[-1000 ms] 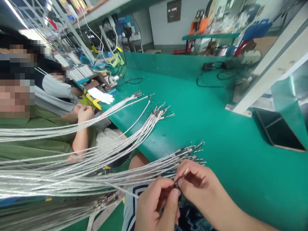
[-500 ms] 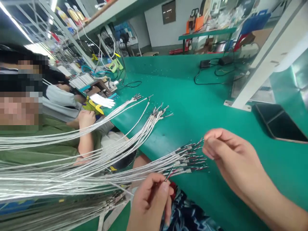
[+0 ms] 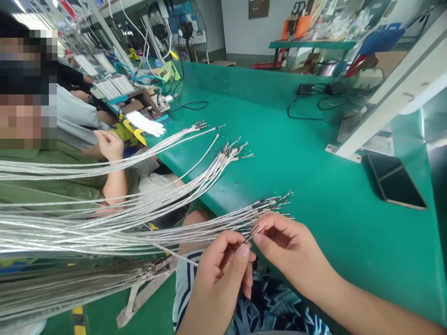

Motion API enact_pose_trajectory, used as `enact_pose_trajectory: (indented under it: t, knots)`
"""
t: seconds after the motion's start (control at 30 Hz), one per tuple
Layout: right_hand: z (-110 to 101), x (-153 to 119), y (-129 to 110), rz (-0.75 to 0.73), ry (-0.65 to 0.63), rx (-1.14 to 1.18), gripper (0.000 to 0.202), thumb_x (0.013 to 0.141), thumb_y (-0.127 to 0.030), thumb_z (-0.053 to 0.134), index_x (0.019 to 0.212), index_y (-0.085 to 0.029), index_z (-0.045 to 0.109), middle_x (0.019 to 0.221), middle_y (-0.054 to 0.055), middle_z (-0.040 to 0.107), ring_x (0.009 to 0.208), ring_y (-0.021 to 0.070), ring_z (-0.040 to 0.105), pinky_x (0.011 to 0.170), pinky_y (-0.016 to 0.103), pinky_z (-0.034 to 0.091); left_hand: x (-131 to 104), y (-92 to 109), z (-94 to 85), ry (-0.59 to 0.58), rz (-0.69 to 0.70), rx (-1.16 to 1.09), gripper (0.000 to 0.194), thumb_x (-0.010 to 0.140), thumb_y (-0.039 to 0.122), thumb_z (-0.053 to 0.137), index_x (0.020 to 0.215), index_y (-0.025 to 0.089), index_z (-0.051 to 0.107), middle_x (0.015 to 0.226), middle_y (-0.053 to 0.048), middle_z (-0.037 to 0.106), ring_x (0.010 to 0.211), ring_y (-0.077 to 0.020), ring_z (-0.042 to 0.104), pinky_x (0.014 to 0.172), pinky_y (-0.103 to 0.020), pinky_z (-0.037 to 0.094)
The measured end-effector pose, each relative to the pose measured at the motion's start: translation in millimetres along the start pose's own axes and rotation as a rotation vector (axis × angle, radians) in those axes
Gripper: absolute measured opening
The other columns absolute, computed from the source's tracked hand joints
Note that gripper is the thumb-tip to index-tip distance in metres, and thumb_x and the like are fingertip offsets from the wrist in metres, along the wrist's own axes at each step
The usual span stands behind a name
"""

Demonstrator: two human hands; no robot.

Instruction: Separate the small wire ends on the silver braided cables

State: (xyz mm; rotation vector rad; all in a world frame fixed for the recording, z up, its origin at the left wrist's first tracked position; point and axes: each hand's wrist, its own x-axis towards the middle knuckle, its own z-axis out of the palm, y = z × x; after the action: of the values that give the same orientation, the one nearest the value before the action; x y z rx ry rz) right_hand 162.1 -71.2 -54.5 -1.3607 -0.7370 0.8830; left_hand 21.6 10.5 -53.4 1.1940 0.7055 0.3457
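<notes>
My left hand [image 3: 221, 267], low in the middle of the head view, pinches a white cable [image 3: 186, 259] close to its end. Thin coloured wires [image 3: 258, 230], with red and dark ones among them, fan out past my left fingertips. My right hand [image 3: 291, 249] has its thumb and forefinger closed on these wires, right beside the left hand. Just beyond both hands lies a bundle of white cables [image 3: 216, 229], its stripped ends on the table. A second cable bundle [image 3: 206, 179] and a thinner third one [image 3: 164, 145] lie farther back.
The green table [image 3: 314, 181] carries a dark phone [image 3: 396, 181] at right, beside a white post [image 3: 380, 88]. Black adapters [image 3: 305, 89] with cords sit at the back. A co-worker's hand [image 3: 111, 145] is at left, near white gloves [image 3: 145, 123]. More cables [image 3: 87, 284] hang low left.
My right hand has come left and down from beyond the bundle's ends to the wires at my left hand, and closed on them. The co-worker's hand has shifted. The view has tilted slightly.
</notes>
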Motion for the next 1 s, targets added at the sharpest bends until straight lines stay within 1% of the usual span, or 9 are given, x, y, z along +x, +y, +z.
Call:
enact_pose_trajectory:
  t: [0.1,0.2,0.27,0.37,0.53,0.67,0.83,0.93,1.0]
  knots:
    - [1.8,0.3,1.7,0.017,0.004,-0.013,0.014,0.09,-0.027,0.069,0.079,-0.021,0.062,0.073,0.0,0.064,0.067,0.0158,0.059,0.063,0.027,0.05,2.1,-3.8,-2.2,-0.033,0.007,-0.043,0.024,0.099,0.04,0.062,0.091,0.018,0.059,0.068,0.004,0.06,0.048,-0.0067,0.052,0.048,-0.017,0.045]
    - [4.1,0.2,-0.2,0.042,0.003,0.002,0.017,0.09,-0.029,0.07,0.079,-0.02,0.062,0.071,-0.001,0.063,0.066,0.0152,0.059,0.063,0.027,0.05,1.9,-7.1,-5.3,-0.084,-0.02,-0.063,0.023,0.102,0.038,0.059,0.091,0.018,0.06,0.062,0.005,0.057,0.048,-0.0066,0.052,0.049,-0.016,0.046]
    - [4.7,0.3,-2.4,0.056,0.008,0.035,0.02,0.089,-0.033,0.072,0.078,-0.02,0.062,0.07,-0.001,0.063,0.065,0.0152,0.059,0.063,0.027,0.05,1.2,-8.7,-6.5,-0.098,-0.012,-0.1,0.021,0.103,0.036,0.057,0.093,0.019,0.061,0.066,0.005,0.059,0.049,-0.0064,0.052,0.048,-0.016,0.046]
    - [4.9,0.5,-4.0,0.07,0.002,0.074,0.025,0.088,-0.04,0.074,0.077,-0.02,0.063,0.07,0.0,0.064,0.065,0.0152,0.059,0.062,0.027,0.05,0.5,-8.6,-6.1,-0.081,-0.008,-0.147,0.019,0.102,0.035,0.059,0.093,0.019,0.061,0.075,0.003,0.063,0.049,-0.0059,0.051,0.045,-0.016,0.045]
    - [7.5,1.2,0.2,0.09,0.011,0.088,0.028,0.085,-0.043,0.075,0.076,-0.02,0.061,0.07,0.0,0.063,0.065,0.0156,0.06,0.062,0.027,0.05,1.2,-8.0,-6.6,-0.082,-0.034,-0.1,0.022,0.1,0.038,0.061,0.09,0.018,0.06,0.065,0.005,0.058,0.046,-0.0056,0.05,0.045,-0.016,0.042]
    - [8.6,1.2,-0.1,0.115,0.021,0.105,0.025,0.086,-0.038,0.072,0.076,-0.021,0.058,0.065,-0.002,0.059,0.062,0.0146,0.058,0.059,0.026,0.047,0.9,-6.5,-6.5,-0.094,-0.04,-0.069,0.023,0.1,0.039,0.061,0.09,0.018,0.06,0.063,0.005,0.057,0.047,-0.0063,0.05,0.047,-0.016,0.043]
    - [6.0,-1.5,0.0,0.067,-0.023,0.11,0.02,0.096,-0.032,0.06,0.079,-0.021,0.055,0.067,-0.004,0.053,0.061,0.0127,0.051,0.059,0.025,0.044,-1.5,2.9,-0.6,-0.105,-0.059,-0.024,0.023,0.101,0.039,0.06,0.091,0.018,0.059,0.055,0.006,0.054,0.046,-0.0078,0.049,0.048,-0.016,0.042]
    - [5.3,-4.8,3.9,-0.001,0.045,0.046,0.008,0.096,-0.023,0.06,0.091,-0.023,0.054,0.082,-0.002,0.055,0.069,0.0139,0.052,0.062,0.027,0.045,-2.0,4.4,0.9,-0.106,-0.065,0.007,0.025,0.102,0.04,0.057,0.09,0.018,0.058,0.055,0.007,0.053,0.046,-0.0075,0.048,0.049,-0.016,0.042]
    - [4.7,-6.5,5.3,-0.088,0.128,-0.06,0.017,0.091,-0.014,0.063,0.097,-0.025,0.053,0.092,-0.001,0.054,0.072,0.0143,0.052,0.064,0.028,0.045,-1.5,2.5,0.6,-0.107,-0.073,0.015,0.026,0.102,0.041,0.057,0.089,0.018,0.057,0.056,0.007,0.053,0.046,-0.0073,0.047,0.049,-0.017,0.041]
